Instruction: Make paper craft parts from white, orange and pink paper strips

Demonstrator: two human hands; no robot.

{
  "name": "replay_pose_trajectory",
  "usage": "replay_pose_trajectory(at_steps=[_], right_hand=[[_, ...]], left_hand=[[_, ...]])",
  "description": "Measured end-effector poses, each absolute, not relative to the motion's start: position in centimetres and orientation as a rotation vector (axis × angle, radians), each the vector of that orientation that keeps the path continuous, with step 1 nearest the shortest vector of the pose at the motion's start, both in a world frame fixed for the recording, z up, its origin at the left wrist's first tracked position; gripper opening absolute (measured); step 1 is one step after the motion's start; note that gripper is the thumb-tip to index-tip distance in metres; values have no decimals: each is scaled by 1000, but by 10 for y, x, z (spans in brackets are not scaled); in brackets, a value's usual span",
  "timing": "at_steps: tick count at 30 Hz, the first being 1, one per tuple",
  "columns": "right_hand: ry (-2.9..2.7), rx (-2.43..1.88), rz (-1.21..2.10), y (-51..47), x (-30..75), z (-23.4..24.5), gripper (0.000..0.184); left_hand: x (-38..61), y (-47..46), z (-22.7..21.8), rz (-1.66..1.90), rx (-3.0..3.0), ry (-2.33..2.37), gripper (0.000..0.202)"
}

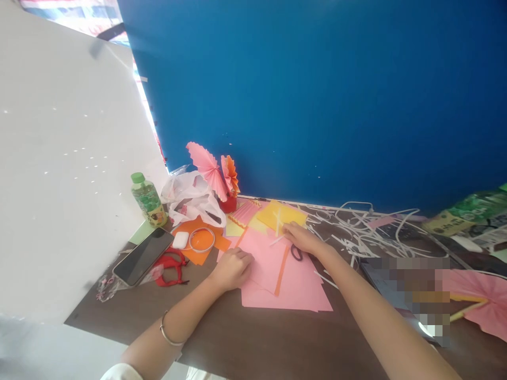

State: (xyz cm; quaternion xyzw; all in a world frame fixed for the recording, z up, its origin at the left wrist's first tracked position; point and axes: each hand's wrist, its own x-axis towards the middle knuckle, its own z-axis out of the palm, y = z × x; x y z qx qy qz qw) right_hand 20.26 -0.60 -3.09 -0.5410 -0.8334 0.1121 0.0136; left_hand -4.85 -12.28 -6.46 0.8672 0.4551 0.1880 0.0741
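My left hand [233, 268] rests with curled fingers at the left edge of a pink paper sheet [263, 264]; whatever lies under the fingers is hidden. My right hand [300, 237] reaches over the papers, fingers pinched at the end of a thin white paper strip [277, 241]. Another white strip [278, 221] lies on the yellow paper [287, 215] beyond the fingertips. Just below the right hand is a dark scissors handle [296, 253]; the blades are not visible. An orange strip [282, 272] runs along the right of the upper pink sheet.
Left on the table are a phone [143, 257], a green-capped bottle [148, 200], a white earbud case [180, 240] and red straps [171, 268]. Folded paper fans [209, 171] stand behind. Tangled white cables [372, 227] and paper scraps lie right, near a tablet [390, 295].
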Motion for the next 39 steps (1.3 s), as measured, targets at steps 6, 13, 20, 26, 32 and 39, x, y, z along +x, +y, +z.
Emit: replay_pose_trajectory(at_steps=[6, 13, 20, 26, 32, 39], right_hand=[[-2570, -1675, 338, -1, 207, -37, 13], [-2495, -1714, 337, 4, 213, -39, 17], [-2038, -2028, 102, 17, 234, -28, 27], [-1741, -2158, -218, -3, 234, -34, 48], [-2391, -1927, -96, -20, 204, -33, 19], [-2437, -2091, -39, -13, 193, -25, 18]], left_hand=[[-48, -123, -64, 543, 2597, 1386, 18], [-47, -123, -64, 541, 2602, 1387, 18], [-48, -122, -64, 531, 2629, 1374, 19], [-47, -122, -66, 524, 2618, 1399, 19], [-47, -123, -65, 458, 2635, 1391, 19], [-47, -124, -63, 450, 2633, 1408, 17]])
